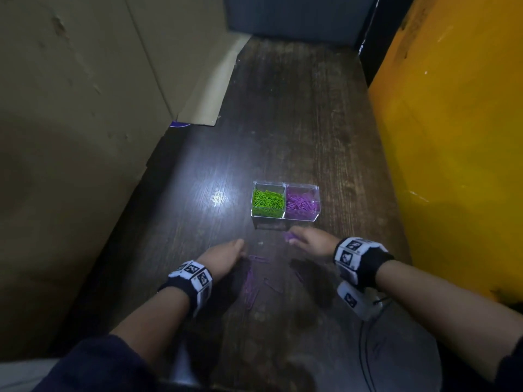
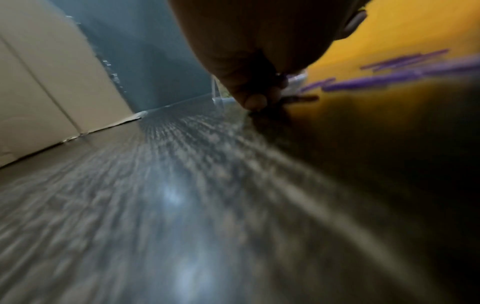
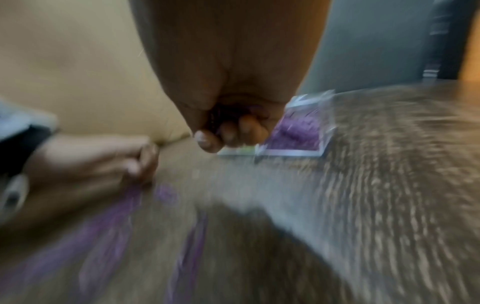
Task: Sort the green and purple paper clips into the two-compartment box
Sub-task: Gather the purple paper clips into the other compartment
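Note:
A clear two-compartment box (image 1: 285, 218) stands mid-table, with green paper clips (image 1: 268, 202) in its left half and purple paper clips (image 1: 302, 204) in its right half. My right hand (image 1: 293, 236) hovers just in front of the box, fingers curled round a small bunch of purple clips (image 1: 289, 236); the right wrist view shows them tucked inside the fist (image 3: 228, 131). My left hand (image 1: 240, 248) is lower left, its fingertips (image 2: 255, 102) down on the table, pinching a clip that sticks out sideways. Several loose purple clips (image 1: 250, 284) lie between my wrists. No green clips lie on the table.
A big cardboard box (image 1: 85, 108) walls off the left side and a yellow surface (image 1: 452, 137) the right. A dark panel (image 1: 297, 15) closes the far end of the dark wooden table (image 1: 283, 123). A black cable (image 1: 366, 349) runs by my right forearm.

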Demonstrator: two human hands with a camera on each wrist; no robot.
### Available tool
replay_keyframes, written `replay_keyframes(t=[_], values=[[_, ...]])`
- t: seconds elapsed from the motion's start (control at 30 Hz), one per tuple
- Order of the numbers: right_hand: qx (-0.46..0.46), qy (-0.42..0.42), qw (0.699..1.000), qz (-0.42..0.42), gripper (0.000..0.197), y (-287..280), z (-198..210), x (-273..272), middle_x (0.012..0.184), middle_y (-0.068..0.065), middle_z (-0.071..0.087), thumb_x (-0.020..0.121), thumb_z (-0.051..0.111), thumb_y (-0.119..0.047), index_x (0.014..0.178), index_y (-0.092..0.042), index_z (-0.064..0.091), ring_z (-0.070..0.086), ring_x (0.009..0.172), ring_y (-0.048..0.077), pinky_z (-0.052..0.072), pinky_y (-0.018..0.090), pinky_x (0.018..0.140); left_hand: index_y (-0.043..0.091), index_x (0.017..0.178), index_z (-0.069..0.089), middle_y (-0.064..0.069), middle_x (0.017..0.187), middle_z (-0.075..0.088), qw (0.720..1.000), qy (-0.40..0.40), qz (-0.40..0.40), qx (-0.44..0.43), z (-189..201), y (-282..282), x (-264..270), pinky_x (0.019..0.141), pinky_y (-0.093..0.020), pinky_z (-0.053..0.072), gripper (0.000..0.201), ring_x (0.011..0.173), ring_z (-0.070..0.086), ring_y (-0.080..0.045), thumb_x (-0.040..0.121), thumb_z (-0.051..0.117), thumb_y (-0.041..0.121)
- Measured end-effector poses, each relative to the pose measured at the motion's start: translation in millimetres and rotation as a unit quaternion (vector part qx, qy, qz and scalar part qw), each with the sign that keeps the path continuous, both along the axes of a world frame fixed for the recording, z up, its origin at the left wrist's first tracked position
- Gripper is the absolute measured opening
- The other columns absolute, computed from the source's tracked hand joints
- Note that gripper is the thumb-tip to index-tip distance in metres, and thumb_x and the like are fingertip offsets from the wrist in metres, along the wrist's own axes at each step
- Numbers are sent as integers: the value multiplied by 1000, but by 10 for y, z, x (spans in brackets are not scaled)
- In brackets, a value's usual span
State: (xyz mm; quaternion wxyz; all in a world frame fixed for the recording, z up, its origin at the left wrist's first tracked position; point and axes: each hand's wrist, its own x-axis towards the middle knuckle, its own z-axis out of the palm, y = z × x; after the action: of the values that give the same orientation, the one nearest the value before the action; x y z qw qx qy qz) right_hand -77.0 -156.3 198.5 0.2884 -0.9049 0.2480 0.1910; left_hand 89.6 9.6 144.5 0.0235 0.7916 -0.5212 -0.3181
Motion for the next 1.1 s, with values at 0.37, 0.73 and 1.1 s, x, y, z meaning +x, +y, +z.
replay_keyframes(t=[0.37,0.73,1.1], values=[[89,58,989,-99,23,133,132,-1076,76,5,51,90,55,-35,74,-19,50,49,69,15,38,25,64,18,108,50,-10,113,64,996,-77,34,-25,28,275,-186,79,-30,42,27,103,61,-27,96,40,40],[-110,285,933,189,48,189,14,-1854,112,9,63,80,63,-46,112,-14,51,59,103,29,46,36,87,14,116,49,-14,110,66,997,-78,22,-8,68,353,-351,80,-32,45,36,101,62,-29,98,32,40],[-142,137,973,123,45,115,-37,-869,108,13,65,88,49,-52,108,-12,55,60,102,31,46,34,81,24,133,37,-5,121,62,996,-78,44,26,133,496,-332,86,-31,47,42,108,60,-22,96,39,42]])
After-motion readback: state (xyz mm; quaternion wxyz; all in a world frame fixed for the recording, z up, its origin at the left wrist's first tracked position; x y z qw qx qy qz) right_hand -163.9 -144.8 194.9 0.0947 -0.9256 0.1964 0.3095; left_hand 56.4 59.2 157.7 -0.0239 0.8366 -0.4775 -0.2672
